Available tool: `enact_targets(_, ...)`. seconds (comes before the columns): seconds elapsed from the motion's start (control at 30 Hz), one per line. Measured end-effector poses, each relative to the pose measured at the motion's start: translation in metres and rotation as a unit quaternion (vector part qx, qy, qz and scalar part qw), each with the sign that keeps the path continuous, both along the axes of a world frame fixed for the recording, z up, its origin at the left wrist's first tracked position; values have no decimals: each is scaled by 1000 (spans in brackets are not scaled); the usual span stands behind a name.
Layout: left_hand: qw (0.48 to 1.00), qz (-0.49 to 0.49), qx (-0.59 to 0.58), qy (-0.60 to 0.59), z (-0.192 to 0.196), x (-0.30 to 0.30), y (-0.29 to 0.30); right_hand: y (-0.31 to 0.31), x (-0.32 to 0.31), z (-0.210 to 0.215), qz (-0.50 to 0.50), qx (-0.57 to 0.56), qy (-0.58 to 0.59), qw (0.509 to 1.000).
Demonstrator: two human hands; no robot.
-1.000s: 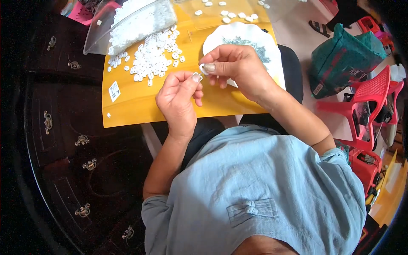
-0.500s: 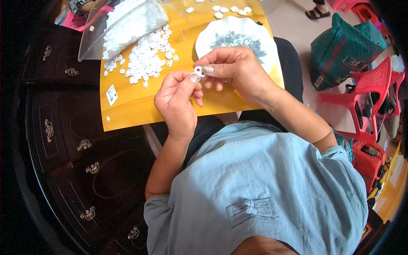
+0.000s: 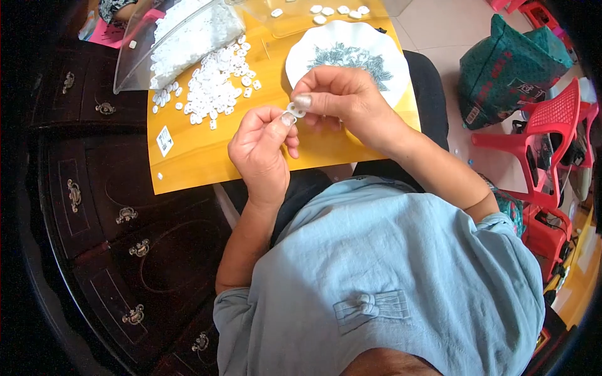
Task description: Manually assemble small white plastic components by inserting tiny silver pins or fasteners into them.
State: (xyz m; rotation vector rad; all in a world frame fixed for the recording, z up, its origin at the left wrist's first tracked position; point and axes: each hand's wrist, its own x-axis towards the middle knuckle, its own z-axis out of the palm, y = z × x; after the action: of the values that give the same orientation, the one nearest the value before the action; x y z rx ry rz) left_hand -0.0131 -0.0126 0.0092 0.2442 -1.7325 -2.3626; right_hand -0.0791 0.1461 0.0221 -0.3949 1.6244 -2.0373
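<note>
Above the near part of the yellow table, a small white plastic piece with holes (image 3: 296,111) is pinched between thumb and finger of my left hand (image 3: 260,147). My right hand (image 3: 351,103) closes on the upper edge of the same piece, thumb against finger. Whether anything smaller sits in that right pinch is hidden. Just beyond my right hand lies a white scalloped plate (image 3: 301,53) holding a heap of small grey slivers, like pins or screws (image 3: 351,57). Left of the hands, many similar white pieces (image 3: 213,88) are spread in a loose pile.
A clear plastic bin (image 3: 128,69) lies tipped at the far left, white pieces spilling from it. Several rounded white pieces (image 3: 343,10) sit beyond the plate. Dark drawers (image 3: 125,188) stand left of the yellow table (image 3: 219,169). At right are a green bag (image 3: 501,75) and a red chair (image 3: 552,138).
My right thumb and finger have shifted slightly over the white piece, which has turned and shows its holes differently. My left hand stays almost where it was.
</note>
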Motion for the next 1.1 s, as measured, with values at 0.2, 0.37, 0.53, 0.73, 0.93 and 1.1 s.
enact_targets(0.2,1000,-13,-25,11,1,1,-1,-1,-3,0,39,2,17,999)
enact_targets(0.37,999,-23,37,-23,-3,-2,-17,5,-7,11,8,27,-48,998)
enact_targets(0.53,985,68,155,17,-6,-26,-13,-18,2,-8,-12,44,390,920)
enact_targets(0.73,970,69,233,-20,1,-40,-13,-41,4,-11,-36,54,497,865)
enact_targets(0.93,975,106,189,48,7,-35,-8,-45,12,-7,31,58,256,964)
enact_targets(1.1,979,151,103,89,15,-27,-2,-54,20,-7,19,-17,58,998)
